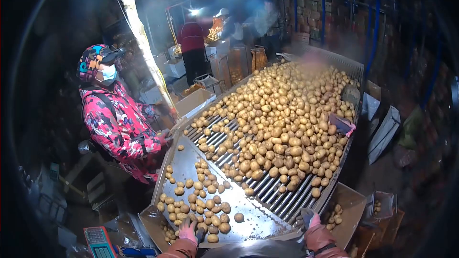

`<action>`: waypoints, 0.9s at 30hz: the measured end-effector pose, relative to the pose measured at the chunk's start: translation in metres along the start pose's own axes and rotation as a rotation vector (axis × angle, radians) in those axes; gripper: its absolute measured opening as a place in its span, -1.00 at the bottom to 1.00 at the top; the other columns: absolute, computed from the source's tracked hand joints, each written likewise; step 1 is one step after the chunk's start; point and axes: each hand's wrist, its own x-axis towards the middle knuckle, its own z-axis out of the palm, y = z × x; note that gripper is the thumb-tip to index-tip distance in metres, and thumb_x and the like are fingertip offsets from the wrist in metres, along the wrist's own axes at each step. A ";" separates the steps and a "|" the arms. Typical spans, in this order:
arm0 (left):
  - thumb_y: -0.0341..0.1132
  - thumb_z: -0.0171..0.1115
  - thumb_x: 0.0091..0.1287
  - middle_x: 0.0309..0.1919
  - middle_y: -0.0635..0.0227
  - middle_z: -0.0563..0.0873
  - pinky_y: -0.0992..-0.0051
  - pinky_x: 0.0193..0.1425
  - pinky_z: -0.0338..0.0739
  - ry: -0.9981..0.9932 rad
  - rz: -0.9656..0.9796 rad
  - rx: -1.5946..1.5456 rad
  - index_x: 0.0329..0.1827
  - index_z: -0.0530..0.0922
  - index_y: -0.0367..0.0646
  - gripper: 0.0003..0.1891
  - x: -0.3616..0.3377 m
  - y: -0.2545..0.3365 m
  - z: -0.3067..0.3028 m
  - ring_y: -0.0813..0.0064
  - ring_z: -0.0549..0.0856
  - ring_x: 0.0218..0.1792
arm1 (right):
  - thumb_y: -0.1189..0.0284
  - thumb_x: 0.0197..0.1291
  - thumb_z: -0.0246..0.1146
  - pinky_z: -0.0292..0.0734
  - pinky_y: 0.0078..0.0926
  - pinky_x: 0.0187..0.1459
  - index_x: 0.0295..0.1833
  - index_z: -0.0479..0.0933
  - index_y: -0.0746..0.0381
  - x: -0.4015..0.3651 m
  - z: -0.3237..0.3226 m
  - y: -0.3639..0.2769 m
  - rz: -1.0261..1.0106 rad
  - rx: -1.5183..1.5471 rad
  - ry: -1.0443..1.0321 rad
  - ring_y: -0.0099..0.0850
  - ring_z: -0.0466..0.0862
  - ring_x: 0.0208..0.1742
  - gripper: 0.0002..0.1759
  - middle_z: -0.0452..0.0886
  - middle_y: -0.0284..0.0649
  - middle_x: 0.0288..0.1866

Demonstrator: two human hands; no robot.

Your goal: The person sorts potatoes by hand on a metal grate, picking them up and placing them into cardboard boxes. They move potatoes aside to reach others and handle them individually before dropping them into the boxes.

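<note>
My left hand (188,231), in a pinkish glove, lies at the near edge of a metal tray (258,222). Its fingers are stretched out and spread against several loose potatoes (210,204); part of the palm side is hidden. At the lower end of the metal rollers (267,188) is my right hand (310,218), gloved in pink and grey, by the side rail. Its fingers are partly hidden, and whether they hold anything cannot be made out. A large heap of potatoes (287,114) covers most of the rollers.
A cardboard box (351,203) with potatoes stands beside my right hand, and another box (152,222) below my left. A person in a pink patterned jacket (119,124) stands left of the tray, near a slanted pole (143,43). Other people (192,43) are farther back.
</note>
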 end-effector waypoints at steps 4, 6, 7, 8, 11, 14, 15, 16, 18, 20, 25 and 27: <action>-0.14 0.40 0.13 0.27 0.04 0.47 0.05 0.37 0.30 -0.026 -0.033 -0.029 0.16 0.59 -0.01 -0.51 0.001 0.007 -0.006 -0.01 0.40 0.33 | 0.27 0.41 0.20 0.45 -0.45 -0.64 0.26 0.48 0.21 -0.002 0.001 0.001 -0.019 -0.073 0.023 -0.28 0.72 -0.55 -0.60 0.72 -0.10 -0.34; -0.12 0.39 0.15 0.31 0.00 0.42 0.05 0.43 0.27 -0.080 -0.067 -0.034 0.20 0.56 -0.06 -0.47 -0.001 0.009 -0.006 -0.08 0.34 0.38 | 0.27 0.41 0.19 0.44 -0.47 -0.65 0.26 0.48 0.20 0.001 0.000 0.005 -0.065 -0.063 -0.012 -0.29 0.72 -0.54 -0.60 0.72 -0.10 -0.34; -0.13 0.39 0.16 0.31 -0.01 0.42 0.05 0.43 0.26 -0.062 -0.058 -0.033 0.20 0.56 -0.06 -0.48 -0.003 0.007 -0.002 -0.08 0.34 0.37 | 0.27 0.42 0.19 0.44 -0.49 -0.65 0.26 0.49 0.20 -0.002 0.001 0.002 -0.044 -0.079 0.007 -0.30 0.72 -0.54 -0.61 0.72 -0.11 -0.34; -0.13 0.39 0.16 0.31 -0.01 0.42 0.05 0.43 0.26 -0.064 -0.057 -0.034 0.20 0.56 -0.06 -0.48 -0.004 0.005 0.001 -0.08 0.34 0.37 | 0.27 0.42 0.19 0.44 -0.49 -0.65 0.26 0.49 0.20 -0.003 0.002 0.002 -0.042 -0.079 0.009 -0.30 0.72 -0.54 -0.61 0.72 -0.11 -0.34; -0.12 0.38 0.17 0.31 -0.01 0.43 0.05 0.43 0.26 -0.050 -0.056 -0.025 0.18 0.57 -0.06 -0.50 -0.004 0.002 0.005 -0.08 0.35 0.37 | 0.28 0.42 0.17 0.45 -0.49 -0.65 0.25 0.49 0.20 -0.002 0.002 0.004 -0.052 -0.093 0.036 -0.29 0.73 -0.54 -0.62 0.71 -0.12 -0.35; -0.11 0.37 0.18 0.31 -0.02 0.43 0.05 0.42 0.26 -0.056 -0.043 -0.009 0.17 0.58 -0.07 -0.51 -0.003 0.000 0.004 -0.08 0.35 0.36 | 0.30 0.43 0.17 0.45 -0.48 -0.66 0.25 0.49 0.20 0.003 -0.003 0.007 -0.037 -0.051 0.003 -0.28 0.73 -0.54 -0.64 0.71 -0.12 -0.34; -0.10 0.37 0.18 0.31 -0.02 0.43 0.05 0.42 0.26 -0.053 -0.044 -0.021 0.17 0.58 -0.07 -0.51 -0.002 0.001 0.003 -0.08 0.35 0.36 | 0.30 0.42 0.17 0.45 -0.47 -0.66 0.24 0.49 0.20 0.005 -0.003 0.008 -0.033 -0.044 0.012 -0.28 0.73 -0.54 -0.64 0.71 -0.11 -0.34; -0.10 0.36 0.18 0.31 -0.02 0.42 0.05 0.42 0.26 -0.050 -0.045 -0.033 0.17 0.58 -0.07 -0.50 -0.001 0.002 0.002 -0.08 0.35 0.36 | 0.31 0.42 0.18 0.46 -0.46 -0.66 0.24 0.49 0.21 0.007 -0.005 0.009 -0.029 -0.037 0.021 -0.28 0.73 -0.54 -0.64 0.71 -0.11 -0.34; -0.10 0.36 0.18 0.31 -0.02 0.42 0.05 0.41 0.26 -0.051 -0.049 -0.035 0.18 0.57 -0.07 -0.50 -0.003 0.003 0.003 -0.08 0.35 0.35 | 0.31 0.41 0.19 0.45 -0.46 -0.67 0.24 0.49 0.21 0.007 -0.006 0.013 -0.046 -0.015 0.011 -0.28 0.72 -0.55 -0.64 0.71 -0.11 -0.33; -0.10 0.36 0.18 0.31 -0.02 0.42 0.04 0.41 0.26 -0.058 -0.053 -0.034 0.18 0.57 -0.06 -0.50 -0.001 0.005 0.001 -0.08 0.35 0.35 | 0.31 0.41 0.20 0.45 -0.45 -0.67 0.24 0.49 0.22 0.006 -0.006 0.011 -0.056 0.008 0.003 -0.28 0.72 -0.55 -0.63 0.71 -0.10 -0.33; -0.09 0.37 0.18 0.33 -0.02 0.41 0.04 0.42 0.25 -0.044 -0.057 -0.051 0.19 0.57 -0.04 -0.49 -0.003 0.005 0.004 -0.08 0.34 0.37 | 0.37 0.34 0.27 0.54 -0.30 -0.61 0.19 0.51 0.26 0.007 -0.008 0.012 -0.084 0.074 -0.031 -0.20 0.69 -0.58 -0.64 0.71 -0.02 -0.37; -0.08 0.37 0.18 0.34 -0.02 0.40 0.04 0.42 0.24 -0.047 -0.056 -0.044 0.20 0.57 -0.03 -0.49 -0.002 0.004 0.004 -0.08 0.34 0.37 | 0.33 0.37 0.24 0.49 -0.38 -0.64 0.21 0.51 0.23 0.007 -0.008 0.012 -0.078 0.027 -0.024 -0.25 0.70 -0.57 -0.63 0.72 -0.07 -0.35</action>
